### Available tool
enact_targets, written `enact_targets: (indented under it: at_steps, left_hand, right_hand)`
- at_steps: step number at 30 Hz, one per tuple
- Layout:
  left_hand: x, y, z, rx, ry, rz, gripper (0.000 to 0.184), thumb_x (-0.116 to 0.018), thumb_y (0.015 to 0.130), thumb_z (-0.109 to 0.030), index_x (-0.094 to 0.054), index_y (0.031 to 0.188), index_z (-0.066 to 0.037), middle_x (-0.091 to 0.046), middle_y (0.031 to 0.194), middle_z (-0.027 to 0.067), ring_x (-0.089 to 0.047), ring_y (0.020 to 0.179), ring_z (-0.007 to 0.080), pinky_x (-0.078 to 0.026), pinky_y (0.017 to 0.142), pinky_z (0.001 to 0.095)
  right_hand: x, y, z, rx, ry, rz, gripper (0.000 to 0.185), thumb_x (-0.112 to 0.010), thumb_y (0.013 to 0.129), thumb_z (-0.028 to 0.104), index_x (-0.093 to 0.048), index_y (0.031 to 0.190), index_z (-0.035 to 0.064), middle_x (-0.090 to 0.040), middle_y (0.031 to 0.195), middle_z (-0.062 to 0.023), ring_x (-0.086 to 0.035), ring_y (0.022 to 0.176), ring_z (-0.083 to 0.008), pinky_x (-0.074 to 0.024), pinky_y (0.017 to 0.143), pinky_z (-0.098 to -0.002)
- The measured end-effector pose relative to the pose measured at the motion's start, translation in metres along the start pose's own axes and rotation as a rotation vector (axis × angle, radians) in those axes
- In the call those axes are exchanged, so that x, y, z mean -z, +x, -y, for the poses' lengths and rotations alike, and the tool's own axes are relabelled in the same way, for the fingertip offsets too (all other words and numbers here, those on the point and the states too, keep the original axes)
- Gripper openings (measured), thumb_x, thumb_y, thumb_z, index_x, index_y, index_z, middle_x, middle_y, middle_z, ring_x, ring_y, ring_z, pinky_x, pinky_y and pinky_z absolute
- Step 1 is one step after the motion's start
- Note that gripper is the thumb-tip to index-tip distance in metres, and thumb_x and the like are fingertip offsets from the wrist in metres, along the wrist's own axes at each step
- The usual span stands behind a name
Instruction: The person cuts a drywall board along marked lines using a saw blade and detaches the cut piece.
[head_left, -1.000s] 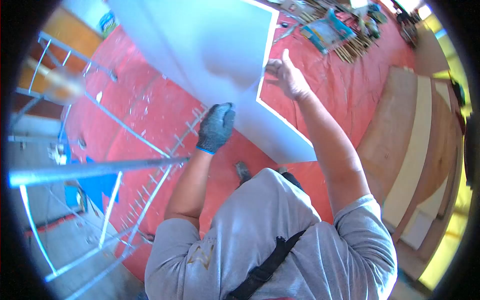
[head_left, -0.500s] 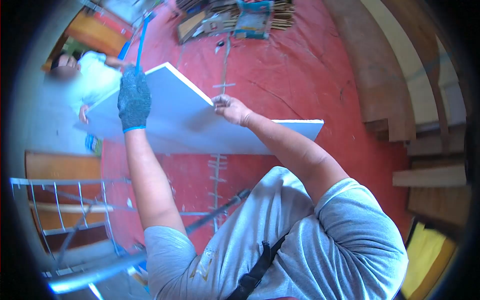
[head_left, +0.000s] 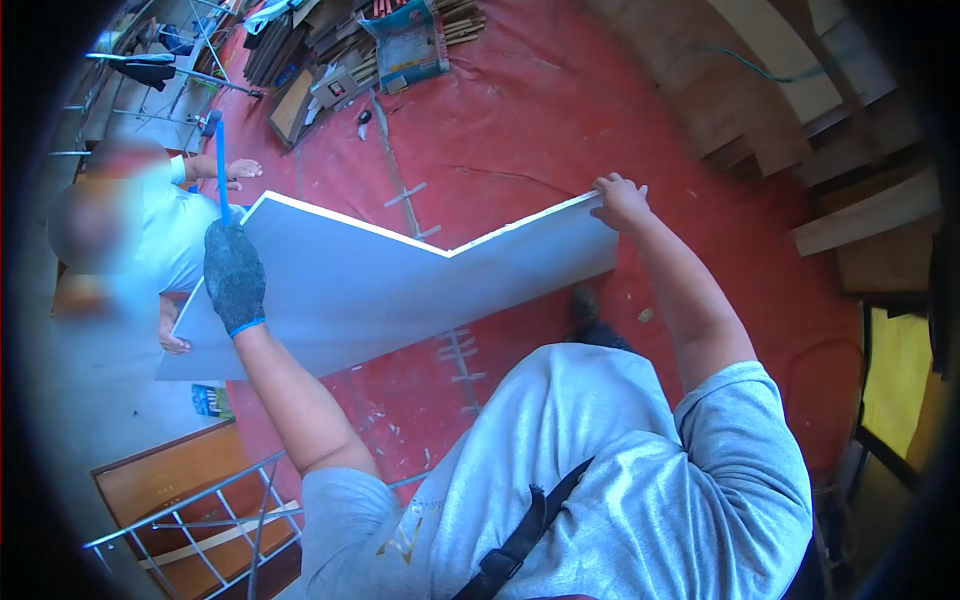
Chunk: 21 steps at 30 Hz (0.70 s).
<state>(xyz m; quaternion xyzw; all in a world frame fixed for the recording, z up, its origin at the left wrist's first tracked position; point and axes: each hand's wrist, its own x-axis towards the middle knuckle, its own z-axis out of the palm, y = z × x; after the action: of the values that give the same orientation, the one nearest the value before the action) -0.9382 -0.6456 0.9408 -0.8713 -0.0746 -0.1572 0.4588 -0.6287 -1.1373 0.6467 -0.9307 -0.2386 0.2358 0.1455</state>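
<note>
My left hand, in a dark grey glove with a blue cuff, is closed around a thin blue-handled tool. The tool points up and has a small dark head, like a hammer, though its kind is unclear. That hand lies against the left part of a large white board, whose upper edge has a V-shaped notch. My bare right hand grips the board's far right end, fingers over the top edge. At the board's left edge, another person's hand touches it; their other hand is spread above.
A red sheet with tape strips covers the floor. Stacked wood strips and a blue bin lie at the back. Wooden panels line the right. A metal frame and a brown board are at lower left.
My right hand has moved from the notch to the board's right end. The board appears lower and turned, its right end raised. The other person has lifted one hand toward the tool.
</note>
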Motion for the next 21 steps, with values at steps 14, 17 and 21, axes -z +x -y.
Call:
enact_targets:
  at_steps: [14,17,21]
  left_hand:
    - [-0.067,-0.017,0.070,-0.422,0.243,0.071,0.047,-0.051,0.101,-0.014,-0.053,0.147,-0.006,-0.059,0.143,0.0161,-0.058,0.131,0.0307,-0.047,0.108,0.0440]
    - [-0.063,-0.008,0.065,-0.314,-0.066,0.023,0.040,-0.053,0.099,-0.013,-0.060,0.139,-0.007,-0.065,0.133,0.0161,-0.063,0.122,0.0332,-0.050,0.103,0.0441]
    - [-0.038,0.006,0.046,-0.368,-0.056,-0.192,0.035,-0.055,0.098,-0.011,-0.064,0.131,-0.005,-0.069,0.122,0.0170,-0.067,0.113,0.0348,-0.054,0.098,0.0446]
  right_hand:
    - [-0.048,-0.002,-0.018,0.005,0.280,-0.311,0.042,-0.082,0.082,0.016,-0.067,0.121,0.0105,-0.055,0.139,-0.0160,-0.059,0.124,-0.0396,-0.0528,0.102,-0.0462]
    - [-0.055,-0.013,0.001,-0.103,0.227,-0.352,0.058,-0.084,0.082,0.019,-0.061,0.134,0.0137,-0.038,0.161,-0.0160,-0.052,0.136,-0.0384,-0.0495,0.110,-0.0447]
    - [-0.041,-0.039,0.047,-0.263,0.088,-0.320,0.078,-0.086,0.082,0.023,-0.049,0.150,0.0180,-0.023,0.170,-0.0159,-0.037,0.149,-0.0377,-0.0411,0.119,-0.0444]
